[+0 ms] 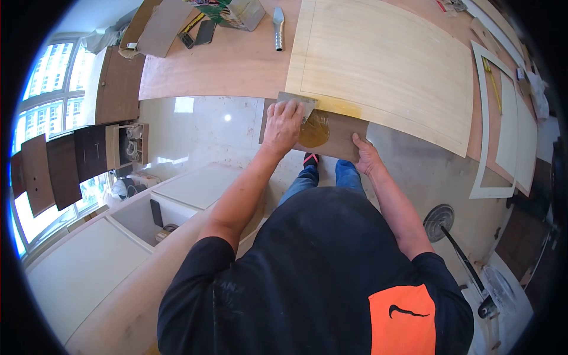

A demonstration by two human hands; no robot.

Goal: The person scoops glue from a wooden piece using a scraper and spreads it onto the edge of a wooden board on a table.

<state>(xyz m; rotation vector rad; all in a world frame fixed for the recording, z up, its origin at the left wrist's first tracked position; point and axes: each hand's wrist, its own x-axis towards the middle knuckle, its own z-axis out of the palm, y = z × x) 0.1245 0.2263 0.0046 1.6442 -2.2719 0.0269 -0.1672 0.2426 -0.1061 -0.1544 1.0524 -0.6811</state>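
One flat spreader [309,104]: your left hand [284,123] is gripping it with fingers curled over the plate, at the near left corner of the pale wood panel [378,65]; whether the edge is touching the wood, you cannot tell from this view. One narrow brown board [340,135]: your right hand [365,155] is clasping its right end, thumb on top, the other fingers largely hidden, and the board is lying just below the panel's near edge. One pool of amber paste [315,131]: it is sitting on the board beside your left hand, and its wet, glossy look is suggesting a runny material. Risk, first: your right hand is apparently doing much of the holding from one end, so a tilt could be sending paste over the rim onto the tiled floor [236,127], your jeans [349,176] or your sandal [311,158]. Risk, second: the yellowish smear [337,106] is running along the panel's near edge, and a heavily loaded spreader could be leaving ridges or drips there. Risk, third: your left knuckles are hovering close to the pool, so a slip could be fouling your grip. Risk, fourth: a steep plate angle could be scratching the pale face.
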